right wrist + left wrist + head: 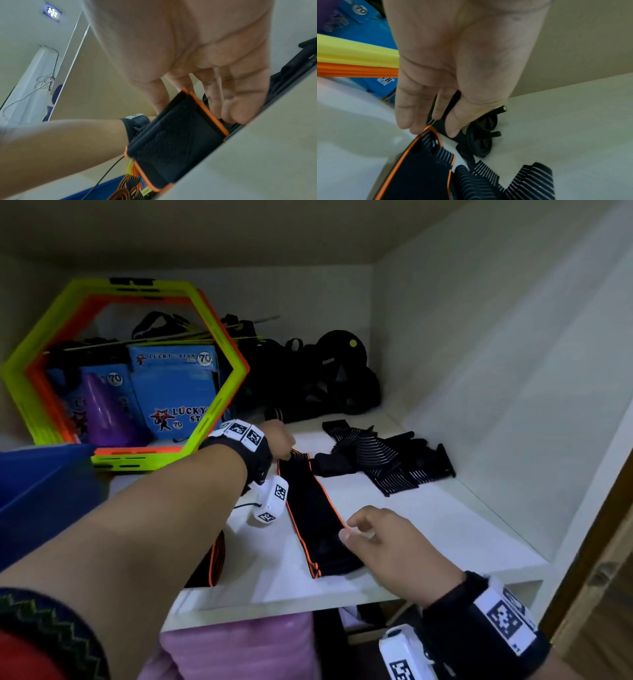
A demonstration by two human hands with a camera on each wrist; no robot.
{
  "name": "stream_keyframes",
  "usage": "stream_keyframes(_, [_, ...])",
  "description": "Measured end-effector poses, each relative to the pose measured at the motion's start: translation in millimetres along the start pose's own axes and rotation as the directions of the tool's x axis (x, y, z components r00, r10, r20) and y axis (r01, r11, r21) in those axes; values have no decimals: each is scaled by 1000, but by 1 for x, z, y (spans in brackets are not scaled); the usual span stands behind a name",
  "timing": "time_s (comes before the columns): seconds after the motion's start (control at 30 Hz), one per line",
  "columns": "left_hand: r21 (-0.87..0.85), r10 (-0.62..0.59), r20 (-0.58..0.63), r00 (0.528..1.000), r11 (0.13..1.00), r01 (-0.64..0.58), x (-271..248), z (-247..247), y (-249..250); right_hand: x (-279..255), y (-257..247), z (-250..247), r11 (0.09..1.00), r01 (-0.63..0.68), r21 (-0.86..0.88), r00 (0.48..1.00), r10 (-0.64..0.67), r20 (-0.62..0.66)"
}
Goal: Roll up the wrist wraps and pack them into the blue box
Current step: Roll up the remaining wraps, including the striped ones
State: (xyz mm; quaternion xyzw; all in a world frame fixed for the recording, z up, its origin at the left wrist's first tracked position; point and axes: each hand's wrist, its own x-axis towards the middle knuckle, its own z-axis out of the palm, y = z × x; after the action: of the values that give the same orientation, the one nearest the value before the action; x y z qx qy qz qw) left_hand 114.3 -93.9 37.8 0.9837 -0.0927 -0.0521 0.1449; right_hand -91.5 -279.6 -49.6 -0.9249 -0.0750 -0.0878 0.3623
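A black wrist wrap with orange edges (313, 511) lies stretched out lengthwise on the white shelf (428, 525). My left hand (289, 451) pinches its far end (430, 128) between thumb and fingertips. My right hand (349, 529) holds the near part (180, 135) between thumb and curled fingers, close to the shelf's front edge. A second orange-edged wrap (215, 556) lies half hidden under my left forearm. Several black striped wraps (383, 463) lie heaped to the right. The blue box (41, 491) stands at the left edge of the head view.
Yellow and orange hexagon rings (126, 371) lean at the back left, in front of blue cartons (174, 392) and purple cones (102, 405). Black gear with a wheel (481, 135) fills the back. The cupboard's side wall (479, 371) closes the right. Pink material (239, 652) sits below.
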Motion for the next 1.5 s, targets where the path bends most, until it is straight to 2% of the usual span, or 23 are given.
stream_keyframes(0.1, [-29,46,-55,997,998,-47,-22,-13,5,-1,9,-4,990,-39,136,999,40,-3])
stream_keyframes(0.27, [-157,183,-50,982,969,-189,-91,-13,15,-4,18,-3,956,-93,279,996,94,7])
stream_keyframes(0.43, [-35,287,16,958,957,-287,-168,32,21,-5,16,-3,866,-156,476,988,144,62])
stream_keyframes(0.57, [-48,237,-47,970,970,-239,-212,75,17,-5,19,-2,895,-120,430,992,91,86])
stream_keyframes(0.67, [-162,199,-150,968,961,-223,-224,101,6,-5,24,-3,956,-34,290,991,-5,130])
stream_keyframes(0.77, [-285,105,-279,954,940,-187,-225,121,-5,-8,26,-2,987,76,143,980,-100,170])
stream_keyframes(0.83, [-328,90,-322,943,923,-200,-224,132,-8,-10,26,2,980,198,-4,967,-194,166])
stream_keyframes(0.9, [-350,58,-359,931,917,-192,-222,139,-11,-10,27,7,964,252,-82,963,-241,122])
stream_keyframes(1.07, [-406,-95,-401,911,910,-84,-216,142,-10,-7,27,15,982,178,-60,984,-176,32])
stream_keyframes(1.27, [-336,-193,-465,864,941,30,-202,144,3,-9,20,25,988,119,-97,990,-125,-58])
stream_keyframes(1.5, [-380,-247,-351,903,919,103,-196,135,3,-4,10,26,996,-13,-93,999,9,-50])
